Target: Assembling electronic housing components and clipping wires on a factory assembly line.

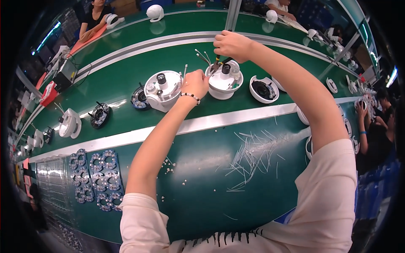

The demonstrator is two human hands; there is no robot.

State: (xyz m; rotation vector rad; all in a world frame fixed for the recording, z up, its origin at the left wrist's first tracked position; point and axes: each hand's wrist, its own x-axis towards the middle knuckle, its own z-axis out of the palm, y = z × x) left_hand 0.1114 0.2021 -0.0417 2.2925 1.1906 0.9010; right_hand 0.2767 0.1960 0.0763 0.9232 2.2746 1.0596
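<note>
My right hand [232, 45] is wrapped round the handles of a pair of cutting pliers [216, 65], their jaws pointing down at the left rim of a white camera housing [225, 84]. Thin cables with white plugs [201, 55] rise beside the jaws. My left hand [196, 83], with a beaded bracelet at the wrist, is closed against the same housing's left side; what its fingertips pinch is hidden. Just left of that hand stands another white camera housing [166, 90], its black lens facing up.
Cut white cable ties [253, 154] lie scattered on the near green bench, with small white bits [168, 165] further left. Blue circuit boards [101, 181] sit at the left. A white ring cover [264, 89] rests on the belt to the right. Other people sit across the line.
</note>
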